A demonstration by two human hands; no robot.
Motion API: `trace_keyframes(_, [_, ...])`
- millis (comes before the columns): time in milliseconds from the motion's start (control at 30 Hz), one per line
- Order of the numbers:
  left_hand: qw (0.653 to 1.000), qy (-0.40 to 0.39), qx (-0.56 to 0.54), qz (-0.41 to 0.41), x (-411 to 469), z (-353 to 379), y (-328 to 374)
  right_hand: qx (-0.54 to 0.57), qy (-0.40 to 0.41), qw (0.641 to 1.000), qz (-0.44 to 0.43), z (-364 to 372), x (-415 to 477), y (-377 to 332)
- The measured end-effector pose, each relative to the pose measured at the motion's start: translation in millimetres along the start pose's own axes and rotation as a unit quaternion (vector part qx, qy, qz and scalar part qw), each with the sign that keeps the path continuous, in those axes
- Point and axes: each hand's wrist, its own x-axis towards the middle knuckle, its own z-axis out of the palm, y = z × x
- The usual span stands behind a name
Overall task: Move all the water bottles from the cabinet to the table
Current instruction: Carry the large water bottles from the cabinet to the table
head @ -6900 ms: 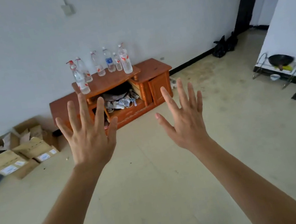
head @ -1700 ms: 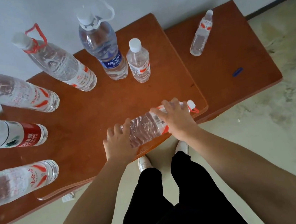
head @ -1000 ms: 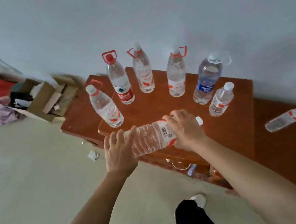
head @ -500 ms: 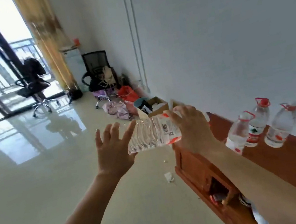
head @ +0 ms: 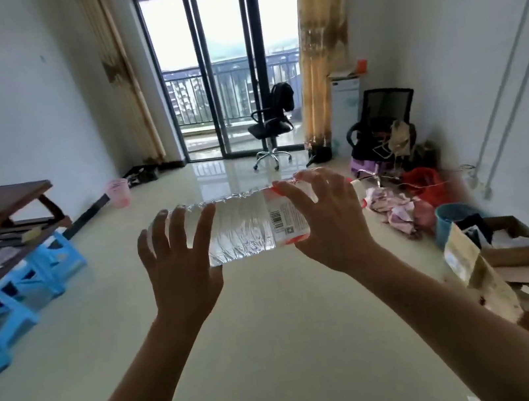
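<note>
Btl (head: pixel 243 228) neck behind R hand (head: pixel 325 222)

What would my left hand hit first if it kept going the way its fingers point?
The water bottle: the left hand rests against its base end. Beyond it, open floor seems to run to the glass doors.

Holds a water bottle (head: pixel 243 228) sideways, both forearms stretched forward. Grips its cap end in the right hand (head: pixel 325 222), fingers curled over. Braces its base with the left hand (head: pixel 180 265), fingers splayed.
</note>
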Motion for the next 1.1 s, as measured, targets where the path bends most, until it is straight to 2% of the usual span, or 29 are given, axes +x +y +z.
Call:
trace_keyframes(200, [0.994, 0.019, 0.100, -0.035, 41, 70, -125, 0.099, 0.048, 0.990, -0.084, 156, 114, -36])
trace_keyframes(300, [0.987, 0.003, 0.156, -0.048, 74, 100, -191, 0.156, 0.030, 0.983, -0.094, 234, 183, -55])
trace_keyframes(467, [0.971, 0.004, 0.227, -0.077, 105, 121, -276, 0.227, 0.017, 0.966, -0.121, 319, 271, -106])
trace_keyframes(767, [0.939, 0.002, 0.306, -0.158, 94, 155, -477, 0.317, 0.015, 0.922, -0.223, 473, 396, -278])
trace_keyframes(933, [0.930, -0.015, 0.313, -0.194, 102, 175, -601, 0.325, 0.025, 0.914, -0.240, 543, 462, -369])
trace_keyframes(1100, [0.936, -0.012, 0.302, -0.182, 134, 204, -703, 0.318, 0.034, 0.920, -0.228, 603, 524, -422])
